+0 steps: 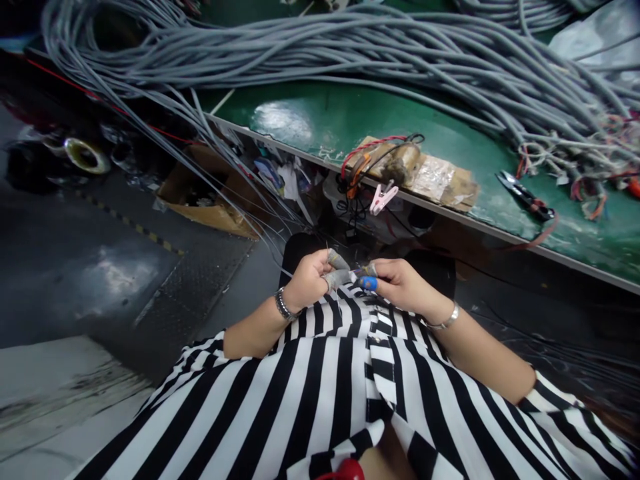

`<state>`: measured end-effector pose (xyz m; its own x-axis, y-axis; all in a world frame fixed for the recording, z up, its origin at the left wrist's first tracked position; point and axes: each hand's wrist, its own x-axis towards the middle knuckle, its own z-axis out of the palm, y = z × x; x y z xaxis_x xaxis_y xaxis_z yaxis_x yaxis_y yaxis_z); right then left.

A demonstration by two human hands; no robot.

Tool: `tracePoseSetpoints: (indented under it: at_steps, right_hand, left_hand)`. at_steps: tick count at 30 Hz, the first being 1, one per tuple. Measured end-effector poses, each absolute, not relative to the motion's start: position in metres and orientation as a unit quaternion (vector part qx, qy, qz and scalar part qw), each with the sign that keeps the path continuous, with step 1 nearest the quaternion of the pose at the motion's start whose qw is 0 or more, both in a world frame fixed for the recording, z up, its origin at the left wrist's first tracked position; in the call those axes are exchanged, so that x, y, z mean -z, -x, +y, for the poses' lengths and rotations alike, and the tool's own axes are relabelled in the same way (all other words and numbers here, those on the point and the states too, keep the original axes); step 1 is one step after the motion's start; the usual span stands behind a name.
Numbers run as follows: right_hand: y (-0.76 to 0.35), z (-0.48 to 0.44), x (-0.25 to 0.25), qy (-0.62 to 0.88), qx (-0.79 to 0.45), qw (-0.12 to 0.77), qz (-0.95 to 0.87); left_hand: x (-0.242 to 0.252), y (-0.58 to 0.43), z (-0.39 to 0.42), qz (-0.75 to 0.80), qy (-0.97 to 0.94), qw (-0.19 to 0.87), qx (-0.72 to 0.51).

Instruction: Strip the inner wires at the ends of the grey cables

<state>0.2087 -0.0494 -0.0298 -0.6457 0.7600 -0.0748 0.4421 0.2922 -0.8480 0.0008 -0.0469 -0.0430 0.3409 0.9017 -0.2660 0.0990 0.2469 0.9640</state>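
Observation:
In front of my lap, my left hand [314,277] is closed with grey-wrapped fingertips round the end of a grey cable [342,277]. My right hand [403,283] pinches the thin wires [353,275] at that end between a blue-wrapped finger and a grey-wrapped one. The fingertips of both hands almost meet, and they partly hide the wires. Thin grey strands run down from the bench edge toward my left hand.
A thick bundle of grey cables [310,50] lies along the green bench [300,113]. Near the bench edge are a taped cardboard piece [445,181], a pink clip [383,199] and pliers [525,196]. A cardboard box [210,217] stands on the floor at left.

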Motion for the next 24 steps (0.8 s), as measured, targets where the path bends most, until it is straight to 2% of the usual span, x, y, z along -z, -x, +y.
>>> tracePoseSetpoints:
  at_steps: [3,5,10,13,15,19,24]
  right_hand:
    - [-0.206,-0.05,0.042,0.455,-0.462,0.259,-0.716]
    - [-0.203,-0.051,0.048,0.515,-0.411,0.252,-0.709]
    - [-0.203,-0.052,0.047,0.543,-0.289,0.109,-0.781]
    - [-0.208,-0.05,0.043,0.481,-0.324,0.039,-0.813]
    - [-0.213,-0.047,0.04,0.473,-0.361,0.073,-0.8]
    - [-0.216,-0.041,0.035,0.537,-0.382,0.228,-0.717]
    - [-0.207,-0.037,0.037,0.441,-0.64,0.281,-0.563]
  left_hand:
    - [0.044,0.0,-0.046,0.452,-0.557,0.629,-0.301]
    - [0.043,0.001,-0.046,0.427,-0.575,0.638,-0.283]
    - [0.043,0.005,-0.048,0.402,-0.517,0.698,-0.289]
    - [0.045,0.007,-0.046,0.426,-0.46,0.692,-0.358]
    - [0.046,0.007,-0.044,0.45,-0.441,0.678,-0.38]
    - [0.046,0.003,-0.044,0.458,-0.461,0.677,-0.346]
    - [0.042,-0.001,-0.044,0.407,-0.515,0.702,-0.276]
